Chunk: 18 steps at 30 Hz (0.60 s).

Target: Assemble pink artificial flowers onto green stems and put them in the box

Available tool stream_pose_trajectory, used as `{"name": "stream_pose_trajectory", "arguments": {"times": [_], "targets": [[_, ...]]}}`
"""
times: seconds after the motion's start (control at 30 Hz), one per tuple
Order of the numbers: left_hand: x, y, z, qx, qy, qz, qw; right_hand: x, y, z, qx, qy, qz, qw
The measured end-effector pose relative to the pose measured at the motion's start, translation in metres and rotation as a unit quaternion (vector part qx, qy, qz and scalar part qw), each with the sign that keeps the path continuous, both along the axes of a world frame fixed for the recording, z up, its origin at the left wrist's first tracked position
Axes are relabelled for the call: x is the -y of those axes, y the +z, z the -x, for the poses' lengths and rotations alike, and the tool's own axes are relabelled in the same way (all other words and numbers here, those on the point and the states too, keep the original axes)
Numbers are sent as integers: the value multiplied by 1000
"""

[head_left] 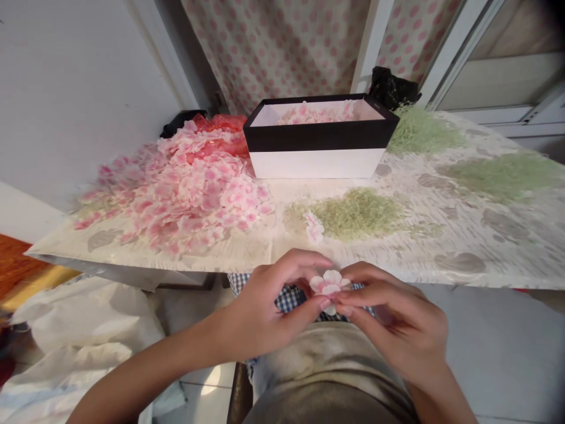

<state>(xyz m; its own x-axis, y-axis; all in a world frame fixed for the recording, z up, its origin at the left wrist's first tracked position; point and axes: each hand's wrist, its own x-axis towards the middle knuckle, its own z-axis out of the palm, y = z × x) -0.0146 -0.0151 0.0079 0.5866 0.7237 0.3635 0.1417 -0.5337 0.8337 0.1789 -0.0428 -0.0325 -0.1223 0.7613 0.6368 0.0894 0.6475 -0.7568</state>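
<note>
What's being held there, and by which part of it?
A pink-and-white artificial flower, held at its lower edge by the left hand and right hand; the exact grip is partly hidden.

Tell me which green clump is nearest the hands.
The front clump, with a pink flower at its edge; the clump beside the box and the far-right clump lie farther away.

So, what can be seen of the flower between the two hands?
The flower has rounded white petals tinged pink, thin and cloth-like in look. The upper ones spread open; more show below, perhaps another layer. The left hand and right hand hold it from both sides at their fingertips, before the table. Its center is unclear.
</note>
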Motion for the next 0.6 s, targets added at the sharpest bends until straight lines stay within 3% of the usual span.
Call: {"name": "stream_pose_trajectory", "arguments": {"times": [0.6], "targets": [[-2,-3,-4,12,-11,32,999,-4,-1,6,-89,71,129,985]]}}
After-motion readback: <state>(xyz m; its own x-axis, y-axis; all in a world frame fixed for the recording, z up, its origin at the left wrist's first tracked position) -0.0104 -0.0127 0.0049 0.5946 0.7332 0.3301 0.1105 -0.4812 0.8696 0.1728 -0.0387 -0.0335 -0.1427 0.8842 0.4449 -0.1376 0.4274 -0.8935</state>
